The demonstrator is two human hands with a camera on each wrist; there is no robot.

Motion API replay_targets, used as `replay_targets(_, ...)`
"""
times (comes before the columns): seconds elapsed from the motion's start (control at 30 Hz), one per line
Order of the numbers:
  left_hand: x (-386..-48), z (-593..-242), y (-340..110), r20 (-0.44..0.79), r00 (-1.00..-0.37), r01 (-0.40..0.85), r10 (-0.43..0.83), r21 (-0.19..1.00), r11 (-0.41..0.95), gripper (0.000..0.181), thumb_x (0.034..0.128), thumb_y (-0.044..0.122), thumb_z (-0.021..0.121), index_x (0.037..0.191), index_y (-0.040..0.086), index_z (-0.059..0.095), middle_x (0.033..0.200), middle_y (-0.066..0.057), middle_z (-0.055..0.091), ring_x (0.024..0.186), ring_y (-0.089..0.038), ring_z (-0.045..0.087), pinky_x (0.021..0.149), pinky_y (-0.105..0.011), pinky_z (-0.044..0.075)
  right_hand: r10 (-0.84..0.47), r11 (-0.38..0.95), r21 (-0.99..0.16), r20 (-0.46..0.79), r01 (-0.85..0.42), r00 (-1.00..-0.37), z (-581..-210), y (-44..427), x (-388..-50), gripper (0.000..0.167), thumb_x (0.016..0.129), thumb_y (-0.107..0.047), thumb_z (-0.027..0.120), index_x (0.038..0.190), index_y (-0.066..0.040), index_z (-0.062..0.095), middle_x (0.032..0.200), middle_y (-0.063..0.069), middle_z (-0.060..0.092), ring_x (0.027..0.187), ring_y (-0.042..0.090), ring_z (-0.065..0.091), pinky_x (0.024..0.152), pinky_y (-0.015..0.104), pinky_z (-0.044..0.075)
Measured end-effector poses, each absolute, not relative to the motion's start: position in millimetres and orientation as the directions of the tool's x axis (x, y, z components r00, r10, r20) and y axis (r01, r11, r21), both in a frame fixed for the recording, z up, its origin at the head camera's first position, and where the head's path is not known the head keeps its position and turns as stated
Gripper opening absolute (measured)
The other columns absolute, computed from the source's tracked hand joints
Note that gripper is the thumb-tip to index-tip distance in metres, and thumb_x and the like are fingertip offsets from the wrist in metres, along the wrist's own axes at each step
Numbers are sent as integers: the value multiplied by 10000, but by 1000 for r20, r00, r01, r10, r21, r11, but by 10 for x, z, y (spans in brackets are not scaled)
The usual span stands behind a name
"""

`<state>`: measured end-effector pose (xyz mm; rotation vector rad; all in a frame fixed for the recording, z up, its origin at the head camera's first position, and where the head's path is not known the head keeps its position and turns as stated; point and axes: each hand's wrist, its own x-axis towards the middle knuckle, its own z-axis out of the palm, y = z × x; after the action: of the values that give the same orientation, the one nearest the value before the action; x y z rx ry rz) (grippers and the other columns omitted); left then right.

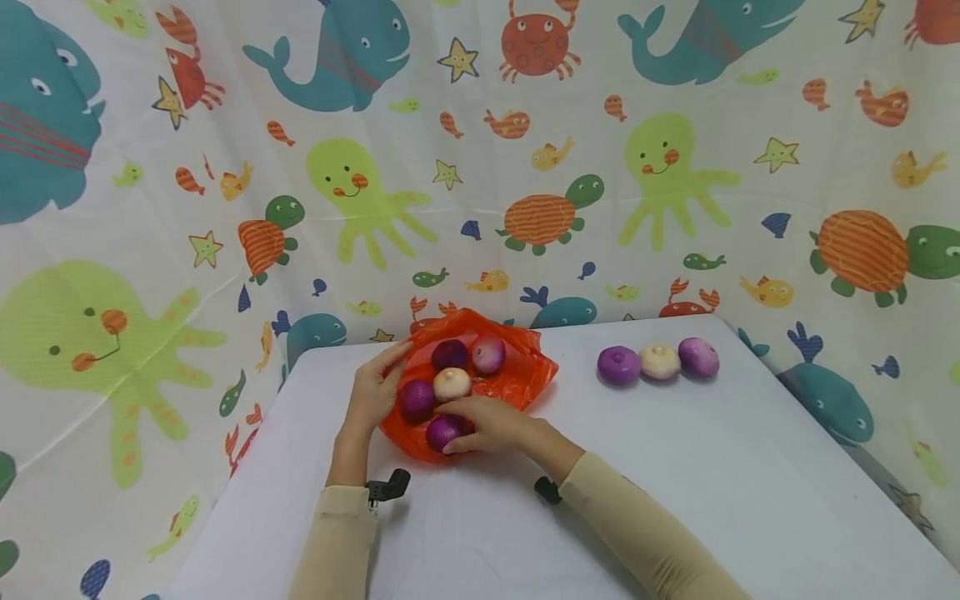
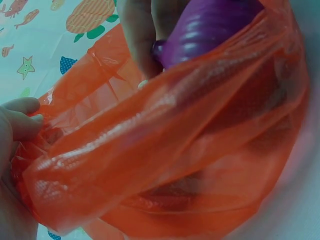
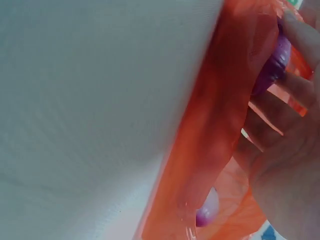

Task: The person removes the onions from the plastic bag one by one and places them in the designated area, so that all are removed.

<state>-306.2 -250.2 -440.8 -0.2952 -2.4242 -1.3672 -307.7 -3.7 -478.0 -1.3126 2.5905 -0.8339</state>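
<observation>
An orange plastic bag (image 1: 536, 371) lies spread on the table with several onions in it, purple ones and one white onion (image 1: 453, 385). My right hand (image 1: 491, 423) grips a purple onion (image 1: 445, 433) at the bag's near side, thumb and fingers around it. In the right wrist view that purple onion (image 3: 274, 65) sits partly behind the bag's edge. My left hand (image 1: 372, 393) is at the bag's left rim; the left wrist view shows its fingers (image 2: 22, 117) pinching the crumpled plastic.
To the right on the white table (image 1: 675, 467) stand a purple onion (image 1: 618, 367), a white onion (image 1: 660, 362) and another purple onion (image 1: 698, 358) in a row. A curtain (image 1: 465, 125) printed with sea animals hangs behind and beside the table.
</observation>
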Motion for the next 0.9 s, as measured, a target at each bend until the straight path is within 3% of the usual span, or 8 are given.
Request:
replay_targets(0.17,-3062,-4443,-2527,383,-924,333,11,788,518,428,1082,115,539,1495,214,587,1573,-45,539,1498,-315,455,1164,-527,448,-771,468,-515,159,-718,-616,-4800,-13,-3036,618,933,-472,751,1466,-222,562,1355,-93,650,1279,104,590,1077,336,544)
replay_targets(0.37,-3036,-4460,-2522,380,-925,334,15,795,507,422,1080,115,542,1489,208,594,1570,-59,540,1477,-327,480,1135,-525,477,-721,464,-568,203,-680,-662,-4807,113,-2974,652,961,-406,736,1529,-202,490,1468,-43,583,1385,154,529,1140,396,503)
replay_targets(0.67,-3037,-4449,-2528,407,-913,352,6,781,516,407,1072,91,551,1466,170,617,1545,-79,565,1462,-331,500,1137,-519,474,-650,440,-623,275,-646,-708,-4725,299,-3000,619,958,-387,747,1503,-239,495,1497,-37,495,1405,164,473,1098,411,538)
replay_targets(0.9,-3066,-4430,-2527,420,-907,367,16,772,518,415,1072,84,544,1472,173,610,1546,-87,563,1463,-334,497,1133,-532,476,-577,444,-621,353,-646,-736,-4666,456,-3063,604,940,-327,782,1484,-260,529,1499,-21,508,1420,196,469,1079,437,553)
